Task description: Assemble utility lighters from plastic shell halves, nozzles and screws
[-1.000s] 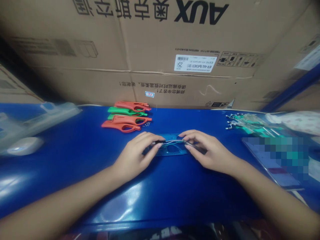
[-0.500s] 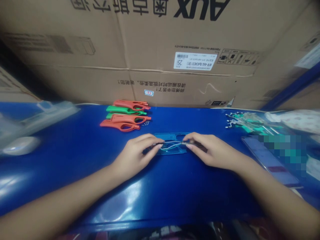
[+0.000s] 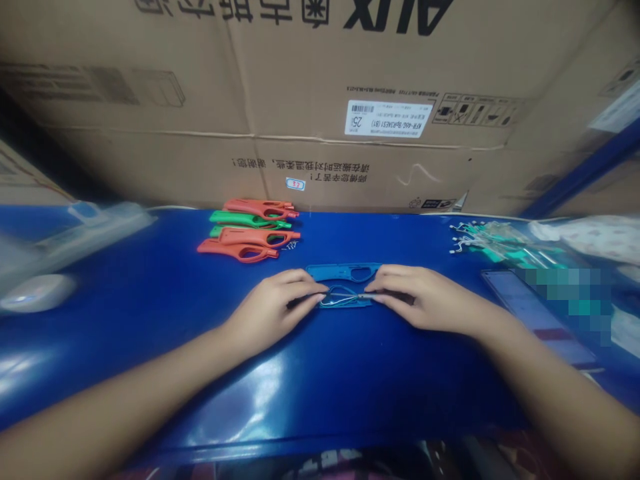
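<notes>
My left hand (image 3: 277, 299) pinches the left end of a small wired part, whose dark tip shows at the fingertips. My right hand (image 3: 425, 295) grips its other end, a thin grey rod-like piece (image 3: 367, 297). Thin white and bluish wires (image 3: 340, 299) loop between the two hands. Right below them lies one blue plastic shell half (image 3: 350, 305), partly covered by my fingers. Behind it, a second blue shell half (image 3: 330, 273) with an oval handle opening lies on the table; my right fingers hide its right end.
Several orange shells (image 3: 245, 245) and green shells (image 3: 245, 219) lie stacked at back left on the blue table (image 3: 320, 387). A white mouse-like object (image 3: 37, 293) stands far left. Wired parts (image 3: 495, 240) and a phone (image 3: 535, 313) lie right. A cardboard box (image 3: 300, 80) walls the back.
Both hands have come slightly nearer with the wired part, now over the front blue shell half. The rear blue shell half is more plainly visible. The view has shifted a little.
</notes>
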{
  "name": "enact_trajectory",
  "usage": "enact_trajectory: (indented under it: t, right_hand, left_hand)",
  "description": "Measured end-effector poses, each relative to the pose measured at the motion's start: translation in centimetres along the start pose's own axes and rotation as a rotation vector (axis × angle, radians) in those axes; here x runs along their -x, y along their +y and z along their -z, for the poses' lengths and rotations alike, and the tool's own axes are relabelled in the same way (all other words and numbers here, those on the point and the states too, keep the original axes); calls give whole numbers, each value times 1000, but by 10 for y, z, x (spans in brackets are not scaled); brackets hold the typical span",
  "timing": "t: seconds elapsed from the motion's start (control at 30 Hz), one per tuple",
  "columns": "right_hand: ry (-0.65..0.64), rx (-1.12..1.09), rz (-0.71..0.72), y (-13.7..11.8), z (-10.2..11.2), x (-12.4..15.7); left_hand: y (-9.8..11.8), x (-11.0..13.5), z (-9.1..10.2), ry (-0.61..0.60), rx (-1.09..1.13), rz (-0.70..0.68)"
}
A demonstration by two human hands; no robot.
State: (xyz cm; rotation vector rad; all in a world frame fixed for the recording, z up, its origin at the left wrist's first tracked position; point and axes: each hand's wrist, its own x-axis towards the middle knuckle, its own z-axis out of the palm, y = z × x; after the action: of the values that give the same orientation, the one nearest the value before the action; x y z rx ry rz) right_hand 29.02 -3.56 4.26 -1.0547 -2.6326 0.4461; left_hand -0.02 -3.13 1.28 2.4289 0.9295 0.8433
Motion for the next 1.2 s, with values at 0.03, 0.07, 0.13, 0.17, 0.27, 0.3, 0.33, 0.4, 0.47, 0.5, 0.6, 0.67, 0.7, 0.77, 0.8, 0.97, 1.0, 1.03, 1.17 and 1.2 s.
enact_trajectory:
  t: [0.03,0.07,0.13,0.17,0.27,0.3,0.33,0.4,0.47,0.5,0.6,0.67,0.7,0.77,0.8,0.97,1.0,1.03,1.17,1.2]
  right_hand:
    - [-8,-5,0,-1,1,0]
    - [-18,-9,1,-2,2,0]
    - [-37,-15,1,-3,4,0]
    - [-42,-17,2,-4,5,1]
    - [-56,-40,3,-4,6,1]
    - [-65,-51,3,-3,6,2]
    - [-77,-62,3,-3,6,2]
    - [-97,-69,-1,-3,6,2]
    - [-103,-54,-7,-3,6,2]
    - [-103,-41,-13,-3,6,3]
    - [-108,-5,-24,-3,6,4]
    - [-109,17,-30,-3,7,4]
    - [-107,25,-32,-3,7,3]
    - [-104,28,-36,-2,6,3]
    - [-105,24,-38,-2,6,2]
    - [-106,11,-58,-1,6,0]
    - [-104,15,-64,-1,6,0]
    - [-101,22,-69,-1,6,1]
    - [-88,77,-74,-1,5,2]
    - [-84,95,-70,-1,5,2]
  left_hand:
    - [-1,0,0,-1,3,0]
    - [-1,0,0,0,3,1]
    - [-1,0,-1,0,2,1]
    - [-1,0,-1,-1,1,1]
    - [-1,1,-2,-2,1,-7]
    - [-2,1,-2,1,1,-10]
    - [-2,0,-2,5,2,-15]
    - [-2,0,-2,17,0,-20]
    - [-2,0,-2,25,0,-21]
    - [-2,0,-2,26,1,-21]
    - [-1,0,-1,25,8,-29]
    - [-1,0,-1,26,17,-32]
    - [-1,0,-1,25,24,-32]
    - [0,0,-1,23,34,-30]
    - [0,0,-1,21,37,-27]
    - [1,0,-1,8,41,-12]
    - [1,0,-1,8,43,-12]
    - [1,0,-1,7,45,-10]
    - [2,0,-1,0,51,2]
    - [2,0,-1,-6,51,5]
